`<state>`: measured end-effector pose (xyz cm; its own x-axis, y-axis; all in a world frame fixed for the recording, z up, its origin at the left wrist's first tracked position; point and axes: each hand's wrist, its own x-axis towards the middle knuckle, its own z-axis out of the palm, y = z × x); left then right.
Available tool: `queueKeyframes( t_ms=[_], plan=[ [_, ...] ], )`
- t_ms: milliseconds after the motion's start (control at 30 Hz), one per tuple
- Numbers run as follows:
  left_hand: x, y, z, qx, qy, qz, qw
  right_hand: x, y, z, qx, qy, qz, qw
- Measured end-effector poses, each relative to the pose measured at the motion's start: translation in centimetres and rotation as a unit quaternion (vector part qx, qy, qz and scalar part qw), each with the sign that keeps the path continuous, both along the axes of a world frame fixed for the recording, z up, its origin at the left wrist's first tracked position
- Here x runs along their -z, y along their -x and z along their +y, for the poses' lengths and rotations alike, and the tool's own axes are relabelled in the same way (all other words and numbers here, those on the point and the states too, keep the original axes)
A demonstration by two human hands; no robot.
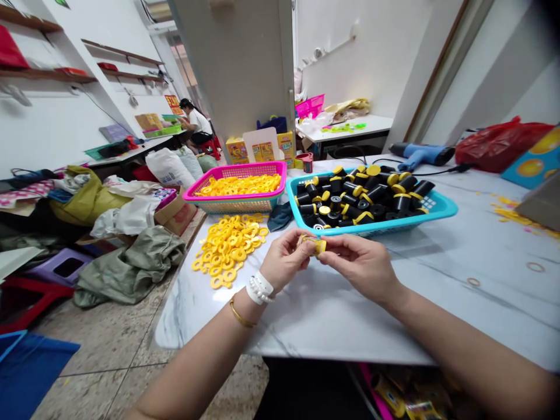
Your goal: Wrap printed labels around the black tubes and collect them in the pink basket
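Note:
My left hand (286, 259) and my right hand (361, 262) meet above the white marble table (350, 303), both pinching a small yellow ring piece (315, 244) between their fingertips. Whether a black part sits inside it is hidden by my fingers. A loose pile of yellow rings (230, 245) lies on the table just left of my left hand. Behind my hands stands a teal basket (441, 207) filled with black cylinders wearing yellow rings (363, 195). A pink basket (236, 201) of more yellow rings stands to its left.
A blue heat gun (422, 154) and a red bag (499, 143) lie at the table's far right, with yellow scraps (510, 213) nearby. Bags, cloth and a cardboard box (175, 213) crowd the floor at left. Another person (195, 125) sits far back.

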<state>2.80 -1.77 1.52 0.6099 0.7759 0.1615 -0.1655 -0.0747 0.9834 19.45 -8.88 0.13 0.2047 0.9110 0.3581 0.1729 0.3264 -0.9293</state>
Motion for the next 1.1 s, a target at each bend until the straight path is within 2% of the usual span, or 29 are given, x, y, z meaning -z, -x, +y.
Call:
queueKeyframes(
  t_ms=[100, 200, 267, 367, 500, 600, 667, 733, 800, 900, 967, 1033, 1100],
  plan=[
    [-0.2, 0.1, -0.1, 0.003, -0.077, 0.002, 0.997, -0.8, 0.3, -0.1, -0.042, 0.094, 0.113, 0.988],
    [-0.2, 0.1, -0.2, 0.004, -0.066, 0.041, 0.997, -1.3, 0.0, 0.1, -0.086, 0.145, 0.137, 0.976],
    [-0.1, 0.0, -0.2, -0.005, -0.01, 0.064, 0.998, -1.3, -0.7, 0.3, -0.108, 0.127, 0.117, 0.979],
    [0.3, -0.2, -0.4, -0.006, 0.071, 0.075, 0.995, -1.1, -1.7, 0.2, -0.15, 0.051, 0.026, 0.987],
    [1.0, -0.5, -0.8, 0.095, 0.171, 0.072, 0.978, -1.6, -1.6, -0.5, -0.158, -0.022, -0.115, 0.981],
    [1.2, -0.6, -1.4, 0.152, 0.184, 0.08, 0.968, -2.2, -0.8, -1.7, -0.169, -0.007, -0.141, 0.975],
    [1.1, -0.6, -1.6, 0.183, 0.167, 0.112, 0.962, -2.3, -0.8, -3.3, -0.176, 0.027, -0.113, 0.978],
    [1.0, -0.6, -1.6, 0.198, 0.15, 0.134, 0.959, -2.3, -1.8, -5.9, -0.168, 0.092, -0.068, 0.979],
    [0.8, -0.6, -1.2, 0.166, 0.134, 0.126, 0.969, -2.2, -3.8, -9.5, -0.142, 0.177, -0.065, 0.972],
    [0.7, -0.8, -0.7, 0.094, 0.11, 0.116, 0.983, -1.9, -7.1, -15.4, -0.093, 0.213, -0.159, 0.959],
    [0.8, -1.0, -0.8, 0.085, 0.089, 0.138, 0.983, -1.7, -8.6, -18.2, -0.083, 0.224, -0.237, 0.942],
    [0.8, -1.2, -1.1, 0.097, 0.06, 0.172, 0.979, -1.5, -9.0, -19.4, -0.081, 0.236, -0.324, 0.913],
    [1.0, -1.4, -1.5, 0.1, 0.021, 0.204, 0.974, -1.6, -8.7, -18.6, -0.061, 0.216, -0.391, 0.893]
  ],
)
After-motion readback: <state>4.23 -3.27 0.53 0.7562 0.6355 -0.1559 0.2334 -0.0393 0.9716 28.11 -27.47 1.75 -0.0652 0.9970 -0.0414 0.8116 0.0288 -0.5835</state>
